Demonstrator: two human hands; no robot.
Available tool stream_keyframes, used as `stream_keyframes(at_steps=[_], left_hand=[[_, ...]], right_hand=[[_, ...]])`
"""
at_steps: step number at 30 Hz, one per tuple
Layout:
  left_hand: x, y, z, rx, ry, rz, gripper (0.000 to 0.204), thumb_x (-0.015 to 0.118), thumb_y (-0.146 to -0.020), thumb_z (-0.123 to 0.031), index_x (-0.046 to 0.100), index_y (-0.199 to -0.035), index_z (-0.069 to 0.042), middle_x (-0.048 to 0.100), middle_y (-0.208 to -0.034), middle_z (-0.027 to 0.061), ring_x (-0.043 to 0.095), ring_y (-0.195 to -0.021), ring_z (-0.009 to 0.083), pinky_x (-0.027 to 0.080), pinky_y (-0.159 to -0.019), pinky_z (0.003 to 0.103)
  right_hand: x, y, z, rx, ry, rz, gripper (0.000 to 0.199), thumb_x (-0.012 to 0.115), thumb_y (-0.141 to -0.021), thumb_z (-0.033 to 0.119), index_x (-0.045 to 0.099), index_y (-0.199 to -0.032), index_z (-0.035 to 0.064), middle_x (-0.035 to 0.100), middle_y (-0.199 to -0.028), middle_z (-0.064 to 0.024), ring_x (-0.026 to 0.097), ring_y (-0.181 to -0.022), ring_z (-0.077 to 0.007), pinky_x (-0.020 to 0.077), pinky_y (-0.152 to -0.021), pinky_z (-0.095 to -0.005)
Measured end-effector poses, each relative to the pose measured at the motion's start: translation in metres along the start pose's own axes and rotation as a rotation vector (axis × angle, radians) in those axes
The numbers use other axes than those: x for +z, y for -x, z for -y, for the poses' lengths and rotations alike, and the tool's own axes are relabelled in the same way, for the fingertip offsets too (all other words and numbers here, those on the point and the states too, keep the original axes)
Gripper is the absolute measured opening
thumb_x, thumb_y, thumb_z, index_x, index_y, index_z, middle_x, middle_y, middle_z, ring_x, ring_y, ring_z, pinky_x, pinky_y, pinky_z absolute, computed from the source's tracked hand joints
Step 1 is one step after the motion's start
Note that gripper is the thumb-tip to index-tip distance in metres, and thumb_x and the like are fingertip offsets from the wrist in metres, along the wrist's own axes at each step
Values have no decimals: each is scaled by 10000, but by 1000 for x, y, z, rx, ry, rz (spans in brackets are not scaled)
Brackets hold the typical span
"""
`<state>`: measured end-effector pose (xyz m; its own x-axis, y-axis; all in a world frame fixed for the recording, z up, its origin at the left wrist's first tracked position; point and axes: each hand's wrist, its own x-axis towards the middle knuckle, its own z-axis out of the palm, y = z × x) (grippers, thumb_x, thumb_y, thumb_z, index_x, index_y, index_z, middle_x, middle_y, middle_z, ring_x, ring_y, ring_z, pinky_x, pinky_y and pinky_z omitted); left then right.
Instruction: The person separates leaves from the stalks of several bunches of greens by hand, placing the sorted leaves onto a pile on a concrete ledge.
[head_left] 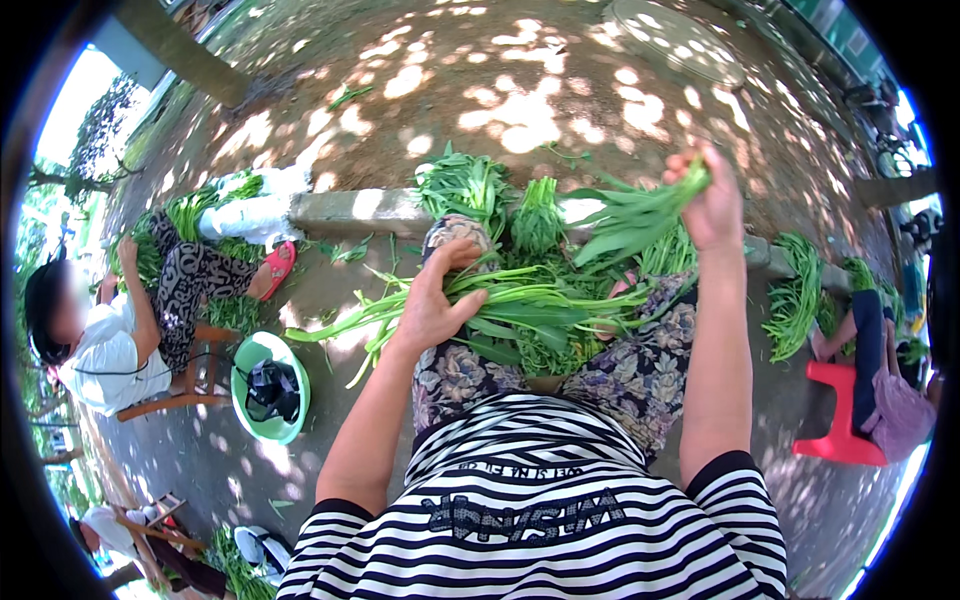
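Note:
Across my lap lies a loose bundle of water spinach (pixel 540 300), its pale stems pointing left and its narrow leaves to the right. My left hand (pixel 435 300) is closed around the stems, thumb on the near side. Raised to the far right, my right hand (pixel 708 195) grips a smaller bunch of water spinach (pixel 640 218) by the stem ends, its leaves hanging down to the left. Beyond my knees, a leafy pile (pixel 465 190) and an upright bunch (pixel 538 215) rest by a low kerb. More greens lie between my legs, partly hidden.
The concrete kerb (pixel 350 207) runs across in front of me, with dirt ground beyond. At left, a seated person (pixel 120 340) handles greens beside a green basin (pixel 272 425) holding a black bag. A red stool (pixel 845 420) with a person stands at right, near more greens (pixel 793 300).

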<state>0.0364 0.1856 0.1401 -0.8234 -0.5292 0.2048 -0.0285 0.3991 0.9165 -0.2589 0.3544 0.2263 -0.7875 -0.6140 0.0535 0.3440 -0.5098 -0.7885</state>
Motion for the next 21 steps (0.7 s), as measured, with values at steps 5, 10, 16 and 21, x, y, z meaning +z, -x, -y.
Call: stream_keyframes(at_steps=[5,10,16,21], left_hand=[[-2,-3,-9,150,-376,170,777,761,-600,-339,449,-1247,-42,527,-1178,140,469,-1132,287,351,-972,392],[12,-6,-15,264,-652,169,585,762,-595,-284,559,-1091,-51,543,-1161,109,448,-1152,284,326,-973,415],[13,-8,-2,147,-485,67,251,678,-734,-194,634,-934,-49,620,-973,111,519,-1042,286,355,-925,392],[17,-8,9,16,-430,-144,217,590,-823,-204,620,-936,-20,617,-914,164,561,-894,331,418,-809,395]], right_hand=[[-77,28,54,-179,-206,-115,138,488,-904,164,547,-921,40,574,-831,-70,569,-799,-205,501,-723,-330],[-110,67,54,-152,-214,-220,134,498,-899,174,546,-931,53,554,-837,-42,534,-748,-146,479,-633,-282],[-119,96,19,-21,-378,-249,121,501,-903,168,536,-939,58,525,-793,-24,471,-607,-110,373,-459,-228],[-100,104,11,-31,-187,-314,151,531,-882,172,527,-961,43,510,-781,-31,462,-579,-97,337,-427,-225]])
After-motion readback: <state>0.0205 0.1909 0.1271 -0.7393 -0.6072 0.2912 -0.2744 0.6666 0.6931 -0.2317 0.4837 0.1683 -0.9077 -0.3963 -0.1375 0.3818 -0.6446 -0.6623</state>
